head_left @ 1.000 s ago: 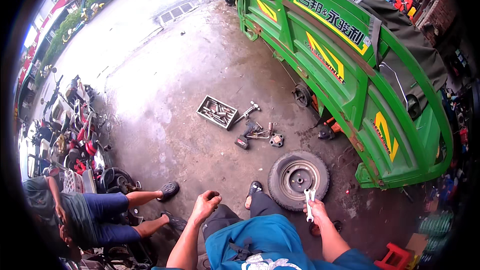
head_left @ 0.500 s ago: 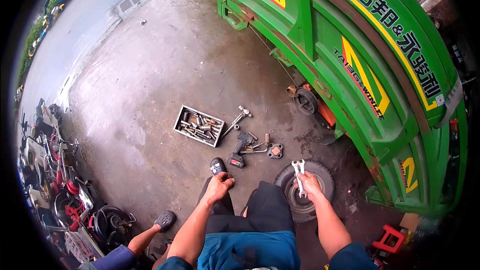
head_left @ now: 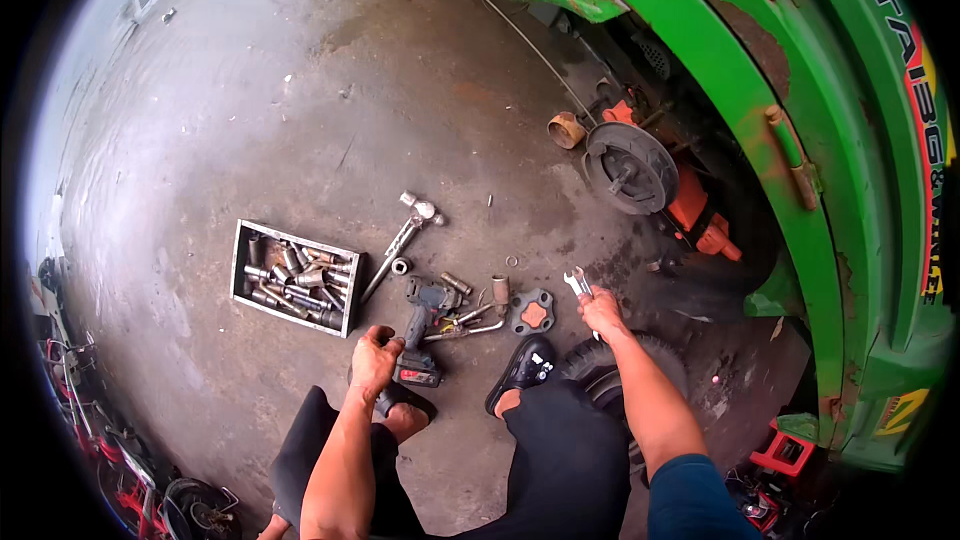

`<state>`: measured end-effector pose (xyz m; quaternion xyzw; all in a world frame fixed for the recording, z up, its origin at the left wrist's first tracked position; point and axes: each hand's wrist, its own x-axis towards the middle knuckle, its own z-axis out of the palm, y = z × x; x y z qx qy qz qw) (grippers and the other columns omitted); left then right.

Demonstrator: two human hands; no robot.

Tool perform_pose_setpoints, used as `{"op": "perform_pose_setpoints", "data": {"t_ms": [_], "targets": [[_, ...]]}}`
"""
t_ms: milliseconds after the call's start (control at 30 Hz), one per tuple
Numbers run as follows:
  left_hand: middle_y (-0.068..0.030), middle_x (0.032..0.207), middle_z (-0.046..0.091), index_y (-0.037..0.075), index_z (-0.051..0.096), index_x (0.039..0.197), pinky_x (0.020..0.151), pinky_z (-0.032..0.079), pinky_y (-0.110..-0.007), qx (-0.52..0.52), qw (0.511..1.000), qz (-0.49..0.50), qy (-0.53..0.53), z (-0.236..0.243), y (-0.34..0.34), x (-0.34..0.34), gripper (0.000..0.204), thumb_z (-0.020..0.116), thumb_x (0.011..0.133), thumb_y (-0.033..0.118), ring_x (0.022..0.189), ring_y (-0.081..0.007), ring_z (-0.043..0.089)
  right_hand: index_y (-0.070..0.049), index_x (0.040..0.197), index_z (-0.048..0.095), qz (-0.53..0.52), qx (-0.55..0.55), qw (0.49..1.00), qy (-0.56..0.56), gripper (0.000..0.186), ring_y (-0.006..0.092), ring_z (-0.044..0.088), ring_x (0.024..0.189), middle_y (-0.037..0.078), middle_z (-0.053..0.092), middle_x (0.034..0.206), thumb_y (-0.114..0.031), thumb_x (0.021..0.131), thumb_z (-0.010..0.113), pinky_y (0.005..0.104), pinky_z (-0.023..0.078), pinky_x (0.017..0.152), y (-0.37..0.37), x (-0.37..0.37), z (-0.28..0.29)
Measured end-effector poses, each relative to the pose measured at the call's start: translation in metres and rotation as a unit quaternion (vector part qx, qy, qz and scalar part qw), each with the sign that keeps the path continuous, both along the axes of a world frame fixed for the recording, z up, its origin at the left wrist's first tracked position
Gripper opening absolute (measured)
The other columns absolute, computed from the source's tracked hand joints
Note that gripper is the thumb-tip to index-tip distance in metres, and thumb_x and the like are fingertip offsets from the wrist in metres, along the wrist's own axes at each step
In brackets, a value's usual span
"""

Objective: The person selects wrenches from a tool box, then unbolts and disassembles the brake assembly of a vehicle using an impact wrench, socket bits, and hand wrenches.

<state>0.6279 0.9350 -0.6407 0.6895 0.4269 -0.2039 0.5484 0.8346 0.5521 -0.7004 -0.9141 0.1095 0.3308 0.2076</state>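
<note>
Two open-ended wrenches (head_left: 577,282) stand out from my right hand (head_left: 601,312), whose fingers are wrapped round their shafts above a tyre (head_left: 655,355) on the floor. My left hand (head_left: 373,361) is curled closed, with anything inside too small or hidden to name. Just beyond it lies a cordless impact wrench (head_left: 420,322) with its battery toward me. To its right are loose metal tools (head_left: 478,328) and a dark lobed hub piece (head_left: 519,311) with an orange centre. A metal tray (head_left: 356,292) of sockets sits at left, beside a hammer (head_left: 424,212).
A green truck body (head_left: 745,110) overhangs the right side. Beneath it are a wheel hub (head_left: 628,168) and an orange jack-like part (head_left: 700,225). My shoes (head_left: 524,370) are near the tools. A red stand (head_left: 783,452) is lower right; parked motorcycles (head_left: 130,480) fill the lower left.
My view has moved forward and lower, bringing the tools and wheel hub closer. My right hand has moved forward with the wrenches, and my left hand is now beside the impact wrench.
</note>
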Motion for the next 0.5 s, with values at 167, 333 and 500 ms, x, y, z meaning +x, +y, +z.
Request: {"op": "perform_pose_setpoints", "data": {"t_ms": [167,333,500], "targets": [[-0.0224,0.121,0.054,-0.003,0.055,0.114,0.091,0.045,-0.039,0.158,0.964,-0.191,0.092,-0.115,-0.011,0.016,0.056,0.072,0.069,0.025,0.108,-0.0357,0.055,-0.005,0.104,0.06,0.072,-0.085,0.991,-0.07,0.028,0.0296,0.063,0.085,0.015,0.065,0.087,-0.028,0.089,0.052,0.0409,0.047,0.077,0.007,0.011,-0.072],[-0.0166,0.105,0.062,-0.006,0.054,0.111,0.086,0.047,-0.033,0.028,0.99,-0.139,0.017,-0.177,-0.024,-0.006,0.054,0.073,0.065,0.013,0.096,-0.0264,0.061,-0.004,0.113,0.059,0.098,-0.043,0.989,0.105,0.035,0.0335,0.061,0.098,0.018,0.064,0.102,-0.029,0.09,0.051,0.0408,0.046,0.085,0.017,0.02,-0.07],[-0.009,0.097,0.064,-0.004,0.056,0.107,0.08,0.048,-0.032,-0.063,0.994,-0.085,0.029,-0.168,-0.036,0.026,0.043,0.071,0.067,0.004,0.088,-0.0185,0.06,-0.005,0.106,0.059,0.203,-0.049,0.967,-0.145,0.029,0.0296,0.063,0.081,0.014,0.063,0.083,-0.028,0.093,0.047,0.0404,0.049,0.074,-0.021,0.008,-0.086]]}}
